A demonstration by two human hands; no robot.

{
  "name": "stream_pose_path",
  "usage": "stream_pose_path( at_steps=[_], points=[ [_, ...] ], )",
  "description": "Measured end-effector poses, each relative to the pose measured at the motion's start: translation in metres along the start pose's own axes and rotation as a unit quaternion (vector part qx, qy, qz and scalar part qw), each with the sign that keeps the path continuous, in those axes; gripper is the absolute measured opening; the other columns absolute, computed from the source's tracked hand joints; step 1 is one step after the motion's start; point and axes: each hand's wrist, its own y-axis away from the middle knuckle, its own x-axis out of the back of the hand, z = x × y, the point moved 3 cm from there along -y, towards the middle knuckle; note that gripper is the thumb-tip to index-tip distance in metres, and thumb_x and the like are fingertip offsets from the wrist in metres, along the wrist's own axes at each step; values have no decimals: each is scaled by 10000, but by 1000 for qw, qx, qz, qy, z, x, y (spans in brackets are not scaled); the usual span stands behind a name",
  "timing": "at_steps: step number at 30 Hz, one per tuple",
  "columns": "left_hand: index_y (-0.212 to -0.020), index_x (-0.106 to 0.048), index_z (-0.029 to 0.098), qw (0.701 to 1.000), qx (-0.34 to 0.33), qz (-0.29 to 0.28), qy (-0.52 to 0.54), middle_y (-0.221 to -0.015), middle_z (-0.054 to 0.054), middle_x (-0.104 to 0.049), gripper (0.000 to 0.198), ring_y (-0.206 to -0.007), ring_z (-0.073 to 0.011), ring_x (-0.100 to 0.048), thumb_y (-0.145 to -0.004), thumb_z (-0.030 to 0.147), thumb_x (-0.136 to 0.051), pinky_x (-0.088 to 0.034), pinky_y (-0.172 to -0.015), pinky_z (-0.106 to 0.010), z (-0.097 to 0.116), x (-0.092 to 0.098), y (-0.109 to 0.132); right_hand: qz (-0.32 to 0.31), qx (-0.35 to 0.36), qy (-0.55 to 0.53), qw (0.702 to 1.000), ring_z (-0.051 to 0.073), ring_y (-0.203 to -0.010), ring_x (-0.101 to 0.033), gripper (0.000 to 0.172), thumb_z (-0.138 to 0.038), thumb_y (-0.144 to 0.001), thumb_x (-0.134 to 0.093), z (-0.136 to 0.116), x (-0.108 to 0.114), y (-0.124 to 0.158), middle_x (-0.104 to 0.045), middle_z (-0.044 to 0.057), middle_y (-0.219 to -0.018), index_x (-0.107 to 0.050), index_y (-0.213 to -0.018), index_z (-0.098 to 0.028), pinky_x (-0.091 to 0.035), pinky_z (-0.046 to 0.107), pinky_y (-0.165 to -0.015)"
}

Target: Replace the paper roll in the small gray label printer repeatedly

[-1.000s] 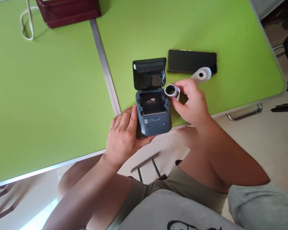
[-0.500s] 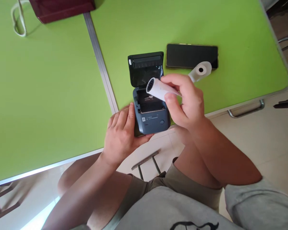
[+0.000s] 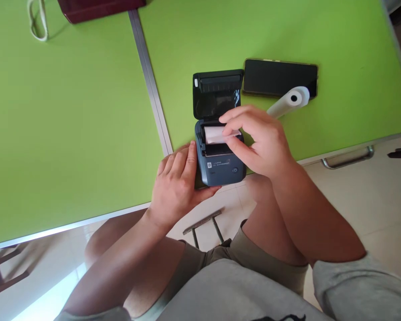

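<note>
A small dark blue label printer (image 3: pixel 221 171) sits at the table's front edge with its black lid (image 3: pixel 217 96) swung up. A white paper roll (image 3: pixel 214 134) lies in its compartment. My left hand (image 3: pixel 177 183) grips the printer, fingers along its left side and thumb beneath the front edge. My right hand (image 3: pixel 259 138) is over the compartment's right part, thumb and fingertips closed on the roll's right end and its loose paper edge. Just beyond that hand lies a second white roll (image 3: pixel 284 104), partly hidden by it.
A black smartphone (image 3: pixel 280 78) lies behind the second roll on the green table (image 3: pixel 87 111). At the back left are a dark red box (image 3: pixel 100 9) and a white cord loop (image 3: pixel 38 22). A metal handle (image 3: pixel 347 159) sticks out from the front edge at right.
My right hand has lowered the paper roll from above the printer into its open compartment. My left hand stays on the printer. The whole view has shifted slightly.
</note>
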Motion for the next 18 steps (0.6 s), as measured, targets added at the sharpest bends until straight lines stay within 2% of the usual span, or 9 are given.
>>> stream_pose_path(
  at_steps=[3, 7, 9, 11, 14, 16, 18],
  points=[
    [-1605, -358, 58, 1000, 6, 1, 4, -1380, -258, -667, 1003, -1260, -373, -663, -940, 789, -530, -504, -1033, -458, 0, -2, 0, 12, -11, -2, 1000, 223, -950, -736, 141, -262, -945, -559, 0, 0, 0, -774, 16, -1073, -659, -847, -279, -613, 464, -870],
    [-1619, -281, 20, 999, -4, 31, 9, -1354, -272, -666, 1021, -1246, -365, -667, -958, 758, -530, -501, -1028, -451, 2, -1, 1, 2, 39, -59, 997, 219, -937, -722, 121, -206, -893, -608, -7, 2, 4, -757, 12, -1040, -652, -819, -291, -605, 455, -839],
    [-1613, -331, 132, 999, -21, 32, 8, -1346, -240, -661, 878, -1265, -359, -656, -979, 692, -562, -507, -1008, -451, 3, 0, 1, -20, 66, -81, 994, 232, -987, -715, 120, -194, -868, -621, -9, 1, 8, -749, 16, -1044, -641, -801, -292, -592, 476, -890],
    [-1546, -446, 281, 999, -33, 21, -1, -1341, -201, -643, 665, -1291, -353, -637, -995, 624, -590, -512, -989, -456, 3, 1, 2, -19, 77, -102, 992, 248, -1025, -703, 71, -256, -876, -630, -7, 1, 11, -736, 20, -1048, -645, -815, -289, -575, 503, -944],
    [-1463, -541, 382, 1000, -29, 9, -5, -1347, -180, -610, 517, -1310, -349, -609, -998, 602, -595, -512, -983, -472, 2, 0, 3, 72, 44, -122, 989, 248, -1004, -672, 86, -342, -925, -586, 5, 1, 15, -687, 42, -1005, -655, -903, -295, -552, 489, -933],
    [-1454, -558, 408, 1000, -23, 3, -3, -1356, -175, -600, 510, -1305, -347, -597, -990, 616, -596, -509, -977, -477, 2, -1, 3, 136, -19, -104, 985, 263, -1117, -645, 156, -354, -924, -573, 18, -1, 17, -661, 76, -1157, -646, -1054, -307, -531, 467, -919],
    [-1450, -566, 430, 1000, -23, -3, -2, -1366, -169, -592, 504, -1311, -347, -586, -984, 619, -602, -504, -981, -482, 1, -2, 4, 139, -80, -90, 983, 287, -1333, -579, 388, -412, -911, -566, 28, -6, 17, -547, 99, -1476, -541, -1289, -329, -521, 472, -986]
  ],
)
